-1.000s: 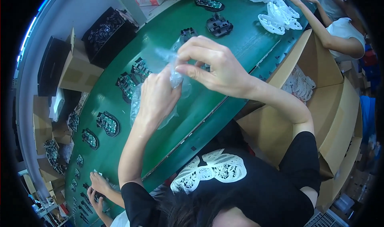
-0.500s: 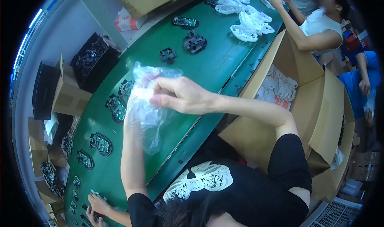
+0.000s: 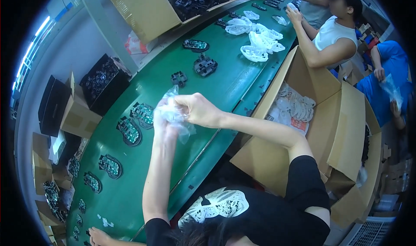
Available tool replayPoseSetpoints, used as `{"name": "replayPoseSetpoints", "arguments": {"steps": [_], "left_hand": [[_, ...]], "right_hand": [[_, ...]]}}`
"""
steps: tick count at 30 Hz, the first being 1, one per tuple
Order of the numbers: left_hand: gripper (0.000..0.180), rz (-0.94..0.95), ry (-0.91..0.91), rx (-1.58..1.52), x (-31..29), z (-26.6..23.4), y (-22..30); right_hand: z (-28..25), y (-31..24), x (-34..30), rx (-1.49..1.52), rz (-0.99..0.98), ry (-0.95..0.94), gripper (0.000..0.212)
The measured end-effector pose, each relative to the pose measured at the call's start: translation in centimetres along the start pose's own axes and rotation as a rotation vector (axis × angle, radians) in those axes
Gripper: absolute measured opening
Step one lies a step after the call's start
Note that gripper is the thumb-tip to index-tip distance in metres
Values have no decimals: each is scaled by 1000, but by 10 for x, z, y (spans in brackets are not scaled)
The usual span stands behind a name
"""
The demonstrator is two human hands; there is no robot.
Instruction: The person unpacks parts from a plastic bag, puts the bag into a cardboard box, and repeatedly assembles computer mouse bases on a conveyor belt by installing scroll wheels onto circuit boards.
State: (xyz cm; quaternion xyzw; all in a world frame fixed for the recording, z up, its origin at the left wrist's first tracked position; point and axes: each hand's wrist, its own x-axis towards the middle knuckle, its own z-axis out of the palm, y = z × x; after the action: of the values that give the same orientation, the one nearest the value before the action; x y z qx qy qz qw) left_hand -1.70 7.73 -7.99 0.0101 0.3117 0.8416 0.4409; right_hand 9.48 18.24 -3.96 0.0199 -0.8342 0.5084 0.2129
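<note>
A clear plastic bag [image 3: 185, 132] is bunched up over the green belt, between my two hands. My right hand [image 3: 200, 110] is closed, pinching the crumpled plastic near its top. Under and around the folds my left hand [image 3: 163, 121] grips the same bag; its fingers are largely covered by the plastic. Whether anything lies inside the bag I cannot make out. Just left of my hands on the belt lie mouse-shaped black bases with green circuit boards [image 3: 129, 131]. Beyond my hands are a small black plastic part [image 3: 178, 78] and a larger one [image 3: 205, 65].
White plastic shells [image 3: 255, 51] lie in a heap farther along the green belt [image 3: 208, 92]. A large open carton [image 3: 331, 129] with white parts stands at my right. Boxes of black parts line the far side. Co-workers are at the right, and another person's hand [image 3: 99, 236] is lower left.
The bag, spread and hanging before, is now gathered into a smaller bunch between my hands. My left forearm has shifted right. The co-worker's hand at lower left has moved down.
</note>
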Motion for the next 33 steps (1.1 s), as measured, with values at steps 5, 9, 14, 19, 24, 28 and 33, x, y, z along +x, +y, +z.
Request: {"name": "replayPoseSetpoints", "arguments": {"steps": [5, 9, 14, 19, 24, 28, 33], "left_hand": [[29, 168, 59, 106, -43, 50, -11], [50, 268, -296, 863, -103, 59, 32], [104, 591, -256, 978, -81, 40, 64], [90, 253, -279, 683, -68, 22, -3], [34, 43, -18, 377, -58, 18, -11], [18, 305, 62, 663, -46, -11, 46], [27, 243, -139, 1162, -33, 5, 47]], "right_hand": [[5, 17, 17, -595, -168, 287, 6], [-50, 24, 26, -402, 34, 250, 9], [-38, 3, 17, 425, 99, -133, 24], [-5, -11, -7, -639, -333, 131, 25], [-25, 0, 15, -795, -176, -179, 28], [-104, 31, 62, -441, 275, -29, 75], [-160, 149, 91, -974, 744, -144, 116]]}}
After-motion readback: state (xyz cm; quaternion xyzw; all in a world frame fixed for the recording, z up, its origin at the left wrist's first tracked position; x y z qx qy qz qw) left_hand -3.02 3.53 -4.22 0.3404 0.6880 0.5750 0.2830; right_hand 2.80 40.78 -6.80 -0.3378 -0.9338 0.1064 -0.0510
